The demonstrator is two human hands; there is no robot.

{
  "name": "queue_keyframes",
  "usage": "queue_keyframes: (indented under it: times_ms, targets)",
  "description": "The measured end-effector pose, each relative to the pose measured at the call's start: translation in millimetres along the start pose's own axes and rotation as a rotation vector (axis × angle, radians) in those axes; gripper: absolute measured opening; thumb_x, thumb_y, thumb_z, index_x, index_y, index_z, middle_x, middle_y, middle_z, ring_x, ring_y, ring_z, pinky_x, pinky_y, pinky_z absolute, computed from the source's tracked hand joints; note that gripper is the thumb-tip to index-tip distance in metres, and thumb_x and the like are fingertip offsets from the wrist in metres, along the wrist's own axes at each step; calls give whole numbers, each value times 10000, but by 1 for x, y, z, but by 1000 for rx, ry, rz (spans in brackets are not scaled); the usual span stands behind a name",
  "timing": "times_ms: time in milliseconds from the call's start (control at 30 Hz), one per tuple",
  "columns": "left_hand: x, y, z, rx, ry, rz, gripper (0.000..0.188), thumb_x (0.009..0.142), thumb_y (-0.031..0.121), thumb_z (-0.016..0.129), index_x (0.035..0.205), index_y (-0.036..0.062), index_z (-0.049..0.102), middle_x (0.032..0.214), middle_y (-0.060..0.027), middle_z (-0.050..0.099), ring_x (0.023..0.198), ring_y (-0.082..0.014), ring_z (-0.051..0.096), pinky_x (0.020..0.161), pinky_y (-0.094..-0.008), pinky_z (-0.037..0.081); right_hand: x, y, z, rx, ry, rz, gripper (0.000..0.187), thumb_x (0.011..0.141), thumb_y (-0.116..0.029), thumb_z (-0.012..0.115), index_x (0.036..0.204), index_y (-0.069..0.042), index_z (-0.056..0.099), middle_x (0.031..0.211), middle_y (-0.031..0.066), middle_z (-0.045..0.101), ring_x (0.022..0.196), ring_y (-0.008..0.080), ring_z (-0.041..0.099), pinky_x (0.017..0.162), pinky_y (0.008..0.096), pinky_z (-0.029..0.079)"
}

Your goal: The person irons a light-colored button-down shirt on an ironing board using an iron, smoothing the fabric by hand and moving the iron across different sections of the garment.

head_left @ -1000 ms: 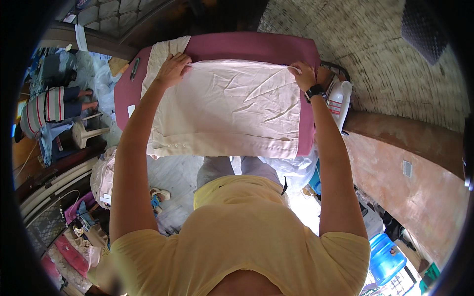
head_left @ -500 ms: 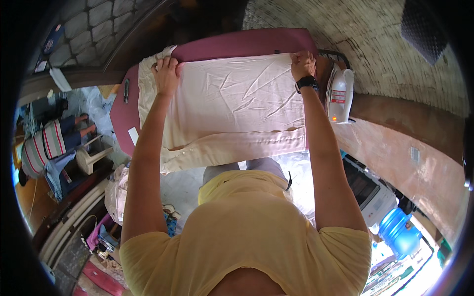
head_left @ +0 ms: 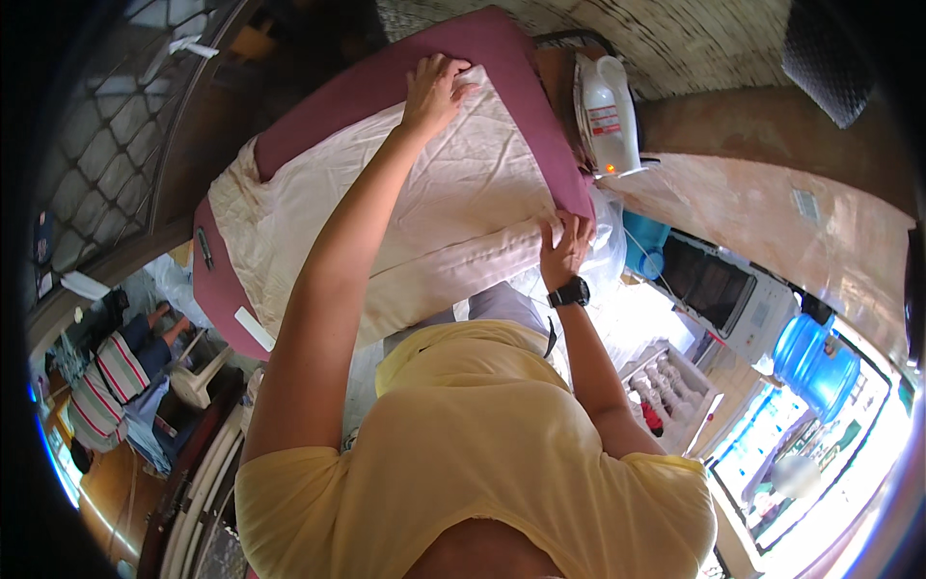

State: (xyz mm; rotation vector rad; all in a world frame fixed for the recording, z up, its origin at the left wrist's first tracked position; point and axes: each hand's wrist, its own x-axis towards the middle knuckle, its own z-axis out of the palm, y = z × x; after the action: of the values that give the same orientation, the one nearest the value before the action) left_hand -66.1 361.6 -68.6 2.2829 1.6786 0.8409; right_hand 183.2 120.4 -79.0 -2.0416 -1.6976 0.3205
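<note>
A cream shirt (head_left: 424, 207) lies spread and wrinkled over the maroon-covered ironing board (head_left: 526, 121), its left end bunched. At the far right corner of the cloth, my left hand (head_left: 436, 95) has its fingers bent, with thumb and forefinger closed on the edge. My right hand (head_left: 566, 249), below which sits a black wristwatch (head_left: 569, 291), grips the near right corner beside the board's edge. The fingertips of this hand are partly hidden by the cloth.
A white appliance (head_left: 608, 111), likely an iron, stands upright with an orange light past the board's right end. A dark slim tool (head_left: 204, 248) and a white strip (head_left: 255, 329) lie on its left end. A person in a striped top (head_left: 111, 386) is at far left. A blue water jug (head_left: 815, 362) is at right.
My left hand has moved right, from the shirt's far left to its far right corner. My right hand has come down to the near corner. The view has turned, and the board appears tilted.
</note>
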Motion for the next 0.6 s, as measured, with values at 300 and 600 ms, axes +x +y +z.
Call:
queue_keyframes:
  times_ms: [300, 600]
  targets:
    - [13, 3, 40, 36, 207, -20, 131, 828, 205, 695, 946, 196, 640, 964, 16, 619, 946, -267, 553, 809, -480, 372, 10, 18, 15, 337, 42, 244, 200, 800, -195, 747, 846, -112, 571, 876, 57, 604, 869, 312, 548, 772, 467, 395]
    - [22, 11, 41, 62, 204, -107, 173, 828, 289, 730, 923, 199, 615, 968, 2, 604, 961, -267, 554, 810, -485, 375, 28, -35, -2, 84, -24, -223, 126, 886, -103, 590, 1008, -126, 616, 1041, 129, 559, 912, 349, 533, 767, 462, 407]
